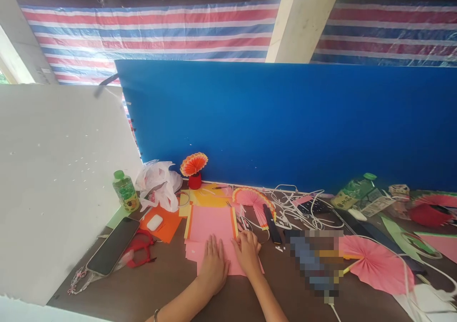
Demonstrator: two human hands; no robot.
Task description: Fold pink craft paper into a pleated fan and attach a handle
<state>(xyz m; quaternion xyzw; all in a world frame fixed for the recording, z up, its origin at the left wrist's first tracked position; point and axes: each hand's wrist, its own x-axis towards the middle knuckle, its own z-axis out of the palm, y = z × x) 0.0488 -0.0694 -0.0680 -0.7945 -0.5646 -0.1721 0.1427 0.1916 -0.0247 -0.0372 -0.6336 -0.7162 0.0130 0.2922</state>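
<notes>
On the desk in front of me lies a pink paper sheet [213, 221] with orange and yellow strips along its left and right sides. More pink paper sheets [192, 252] are under its near edge, slightly askew. My left hand [214, 264] rests flat on the pink paper with its fingers stretched forward. At the right edge of the paper, my right hand [247, 251] is closed, its fingers bent and pressed together on the sheet by the orange strip. Behind the sheet are yellow papers [205, 196] and a pleated pink paper fan [254, 203] with an orange and yellow border.
To the left are a phone [113, 246], red scissors [141, 249], orange paper [166, 224], a white case [154, 222] and a bottle [125, 191]. A black-handled tool [272, 224], tangled white cables [307, 208] and a pink fan [378, 265] lie right. A blue partition [267, 127] stands behind.
</notes>
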